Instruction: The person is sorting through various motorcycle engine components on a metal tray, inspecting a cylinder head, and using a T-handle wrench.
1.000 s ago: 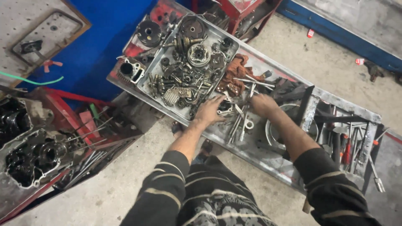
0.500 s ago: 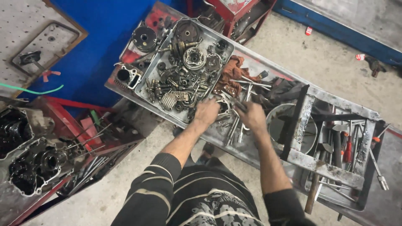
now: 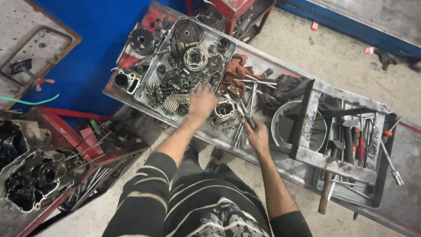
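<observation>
Engine part, small grey cast-metal housing with a round bore (image 3: 226, 108), sits on the long dented steel bench tray (image 3: 280, 162), between the two hands and just beside a bundle of long steel bolts and rods (image 3: 245, 115). Judging by looks: stiff, dense for its size, probably oily, so likely slippery; best taken by the outer rim or through the bore, not by any thin fins. Left hand (image 3: 201, 102) hovers over the shallow metal pan of greasy gears, sprockets and clutch parts (image 3: 184, 66), fingers spread moderately and curled downward, blurred, at the pan's near edge and just left of the housing; cannot tell whether it touches or grips anything. Right hand (image 3: 256, 134) rests at the near end of the rod bundle, fingers curled narrow around what looks like a dark-tipped slim tool or rod (image 3: 250, 122); contact looks real but the exact item is too small to confirm. Rust-brown crumpled rag (image 3: 234, 74) lies just behind the housing. Round grey metal bowl (image 3: 285, 125) sits right of the right hand, partly under a rusty welded steel frame (image 3: 337, 131). Red-handled screwdrivers (image 3: 359, 147) and a wooden-handled hammer (image 3: 326, 188) lie in the frame's tool bay, well apart from both hands. Black finned cylinder block (image 3: 125, 81) sits at the tray's far left. Dismantled black engine crankcase (image 3: 30, 180) is on the floor rack at far left.
</observation>
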